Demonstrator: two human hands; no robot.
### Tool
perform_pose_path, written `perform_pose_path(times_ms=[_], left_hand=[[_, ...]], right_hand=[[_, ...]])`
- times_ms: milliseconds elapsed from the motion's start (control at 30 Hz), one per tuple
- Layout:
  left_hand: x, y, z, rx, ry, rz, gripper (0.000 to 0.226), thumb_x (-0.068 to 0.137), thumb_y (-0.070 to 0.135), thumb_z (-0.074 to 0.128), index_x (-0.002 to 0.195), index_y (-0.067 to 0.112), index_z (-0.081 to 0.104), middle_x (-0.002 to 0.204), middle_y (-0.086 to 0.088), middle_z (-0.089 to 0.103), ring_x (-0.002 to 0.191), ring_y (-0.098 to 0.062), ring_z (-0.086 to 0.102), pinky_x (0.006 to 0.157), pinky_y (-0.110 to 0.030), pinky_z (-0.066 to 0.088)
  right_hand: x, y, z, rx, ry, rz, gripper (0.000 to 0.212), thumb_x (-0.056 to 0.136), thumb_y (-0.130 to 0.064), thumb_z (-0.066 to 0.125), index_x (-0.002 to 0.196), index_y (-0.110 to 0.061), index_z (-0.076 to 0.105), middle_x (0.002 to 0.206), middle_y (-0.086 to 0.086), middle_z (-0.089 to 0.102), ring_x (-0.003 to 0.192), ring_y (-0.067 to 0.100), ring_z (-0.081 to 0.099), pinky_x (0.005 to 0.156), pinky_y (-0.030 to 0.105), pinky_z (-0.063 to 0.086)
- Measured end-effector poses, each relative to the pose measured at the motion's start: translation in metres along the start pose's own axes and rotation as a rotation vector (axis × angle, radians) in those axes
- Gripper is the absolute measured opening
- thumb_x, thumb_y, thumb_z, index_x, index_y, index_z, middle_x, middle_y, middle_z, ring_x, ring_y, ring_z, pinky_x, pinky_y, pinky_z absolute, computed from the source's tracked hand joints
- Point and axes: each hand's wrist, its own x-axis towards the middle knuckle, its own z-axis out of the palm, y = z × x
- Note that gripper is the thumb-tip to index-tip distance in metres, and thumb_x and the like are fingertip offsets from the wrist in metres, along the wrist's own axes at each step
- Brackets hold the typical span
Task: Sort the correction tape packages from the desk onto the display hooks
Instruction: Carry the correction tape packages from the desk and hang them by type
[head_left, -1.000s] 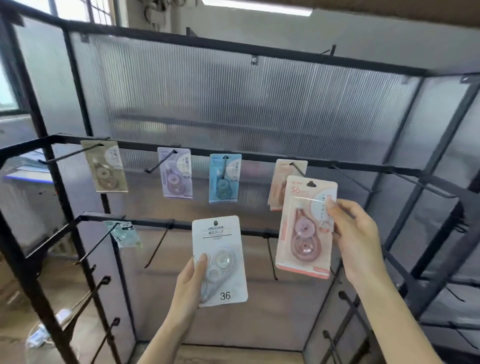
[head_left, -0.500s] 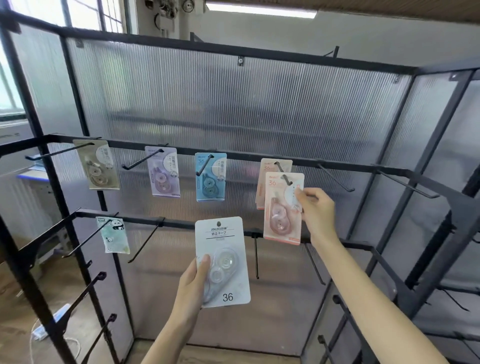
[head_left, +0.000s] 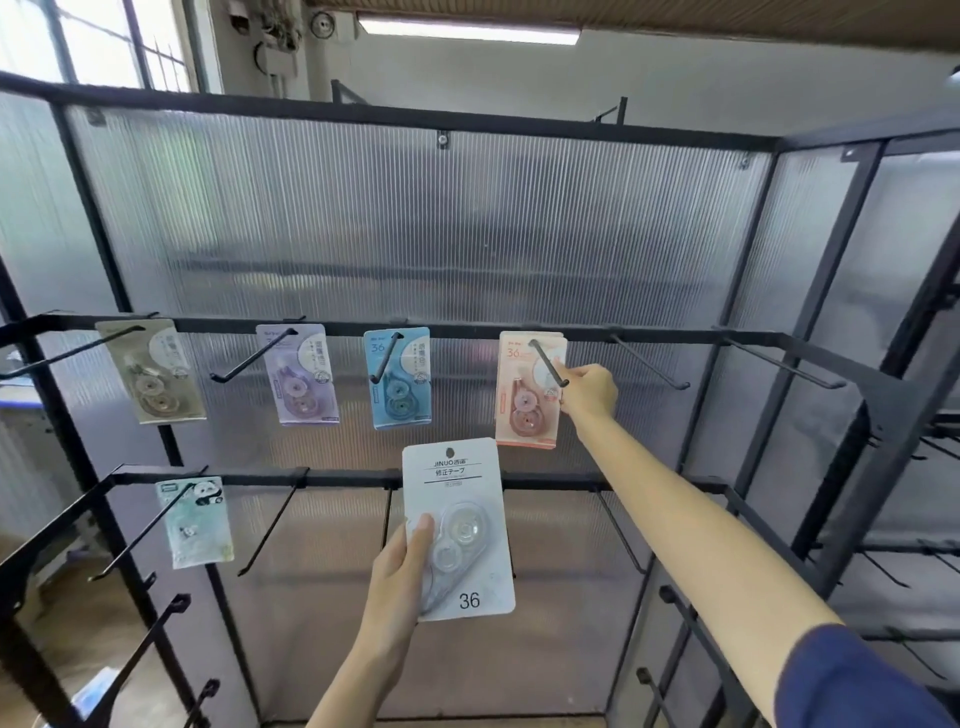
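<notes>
Pink pack (head_left: 527, 389): on the fourth hook (head_left: 548, 364) of the upper rail, threaded through its hole; another pink card seems to sit right behind it.
Right hand (head_left: 589, 389): arm stretched out, fingers pinched on the pink pack's right edge beside the hook's tip.
White pack (head_left: 460, 530): off the rack, held up in front of the lower rail, card marked 36, hang-hole at the top free.
Left hand (head_left: 402, 566): clamped on the white pack's lower left, thumb lying across the blister.
Upper rail (head_left: 467, 330): beige pack (head_left: 150, 371), lilac pack (head_left: 301, 374) and blue pack (head_left: 397, 376) hang one to a hook, left to right, then the pink one; two hooks to the right of it carry nothing.
Lower rail (head_left: 343, 478): a panda pack (head_left: 195, 522) hangs on the leftmost hook; the other hooks there hold nothing.
Progress: by my judgement well under way, with five hooks filled, sorted by colour. The pink one looks as good as hung and only needs letting go.
Left to do: the white pack needs a hook, probably a free one since no white hangs anywhere. The table is out of sight, so I cannot tell how many packs wait there.
</notes>
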Motion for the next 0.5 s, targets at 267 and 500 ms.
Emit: perform_pose_path(times_ms=[267, 500], left_hand=[[0.004, 0.0, 0.006, 0.002, -0.113, 0.001, 0.027, 0.102, 0.03, 0.046, 0.111, 0.016, 0.067, 0.106, -0.001, 0.075, 0.099, -0.019, 0.071, 0.09, -0.041, 0.054], [0.001, -0.007, 0.029, -0.001, -0.204, -0.005, 0.027, 0.102, 0.03, 0.046, 0.112, 0.017, 0.068, 0.109, -0.001, 0.075, 0.103, -0.019, 0.07, 0.092, -0.04, 0.054]], right_hand=[[-0.051, 0.03, -0.027, 0.075, -0.123, -0.058, 0.021, 0.093, -0.03, 0.061, 0.099, -0.01, 0.063, 0.098, 0.007, 0.069, 0.09, 0.022, 0.067, 0.083, 0.037, 0.058], [-0.125, 0.044, -0.075, 0.27, -0.343, -0.013, 0.023, 0.094, -0.031, 0.059, 0.095, -0.01, 0.069, 0.093, 0.005, 0.074, 0.091, 0.021, 0.071, 0.083, 0.036, 0.058]])
